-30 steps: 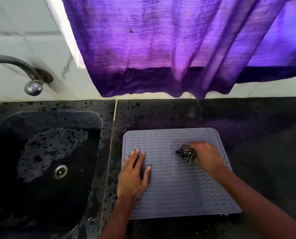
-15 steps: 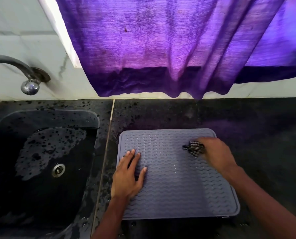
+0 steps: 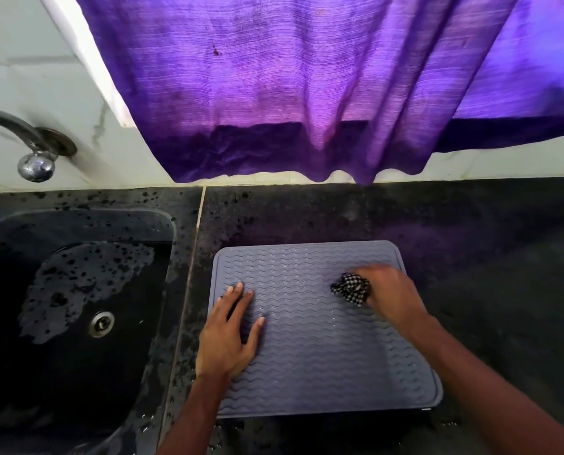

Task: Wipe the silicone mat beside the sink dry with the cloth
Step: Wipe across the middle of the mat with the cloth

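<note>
A grey silicone mat [image 3: 316, 366] with wavy ridges lies on the dark counter just right of the sink. My left hand [image 3: 229, 336] rests flat on the mat's left side, fingers straight and spread. My right hand [image 3: 390, 297] grips a bunched black-and-white checked cloth [image 3: 351, 288] and presses it onto the mat's far right part. Small water drops glint on the ridges near the mat's middle.
A black sink [image 3: 77, 307] with a wet floor and a metal drain [image 3: 101, 323] sits to the left. A metal tap [image 3: 34, 159] juts from the white wall. A purple curtain [image 3: 306, 93] hangs over the back of the wet dark counter [image 3: 487, 257].
My right hand has carried the cloth to the right and slightly away from me across the mat. My left hand has stayed flat on the mat's left side.
</note>
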Demonstrator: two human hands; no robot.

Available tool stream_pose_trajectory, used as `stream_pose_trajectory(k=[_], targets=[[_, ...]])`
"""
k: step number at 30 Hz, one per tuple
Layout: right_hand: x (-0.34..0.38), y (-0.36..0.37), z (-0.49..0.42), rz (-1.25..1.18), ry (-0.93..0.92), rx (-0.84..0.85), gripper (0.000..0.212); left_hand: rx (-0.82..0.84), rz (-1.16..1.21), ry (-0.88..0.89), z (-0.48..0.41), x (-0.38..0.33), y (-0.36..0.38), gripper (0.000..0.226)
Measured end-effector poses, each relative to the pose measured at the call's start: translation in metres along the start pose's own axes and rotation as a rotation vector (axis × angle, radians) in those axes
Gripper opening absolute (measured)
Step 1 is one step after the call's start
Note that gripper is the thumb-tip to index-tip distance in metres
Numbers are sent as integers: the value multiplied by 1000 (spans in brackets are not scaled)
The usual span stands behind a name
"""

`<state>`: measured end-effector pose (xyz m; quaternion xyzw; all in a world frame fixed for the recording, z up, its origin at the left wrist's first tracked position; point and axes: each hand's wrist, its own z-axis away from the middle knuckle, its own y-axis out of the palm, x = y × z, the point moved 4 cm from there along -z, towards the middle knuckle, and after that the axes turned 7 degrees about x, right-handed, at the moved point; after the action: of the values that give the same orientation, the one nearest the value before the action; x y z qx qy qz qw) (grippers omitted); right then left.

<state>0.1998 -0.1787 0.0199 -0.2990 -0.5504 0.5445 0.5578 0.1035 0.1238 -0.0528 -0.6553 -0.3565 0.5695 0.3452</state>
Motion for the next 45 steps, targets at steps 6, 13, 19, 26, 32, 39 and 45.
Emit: stream_pose_trajectory(k=[6, 13, 19, 26, 32, 39, 45], targets=[[-44, -23, 13, -13, 153, 81, 36, -7, -3, 8, 0, -2, -1, 59], [-54, -37, 13, -57, 227, 79, 29, 3, -51, 28, 0, -4, -1, 62], [-38, -27, 13, -55, 209, 77, 39, 96, -133, 19, -1, -5, -1, 70], [-49, -26, 26, -159, 60, 35, 38, 106, -143, 12, -2, -5, -1, 70], [-60, -21, 36, -121, -82, -12, 34, 107, -153, 12, -2, -5, 0, 71], [-50, -6, 23, -107, -96, -14, 39, 112, -174, 14, -3, -4, 2, 72], [-2, 7, 10, -121, -164, 31, 39, 105, -183, 17, -3, -4, 2, 71]])
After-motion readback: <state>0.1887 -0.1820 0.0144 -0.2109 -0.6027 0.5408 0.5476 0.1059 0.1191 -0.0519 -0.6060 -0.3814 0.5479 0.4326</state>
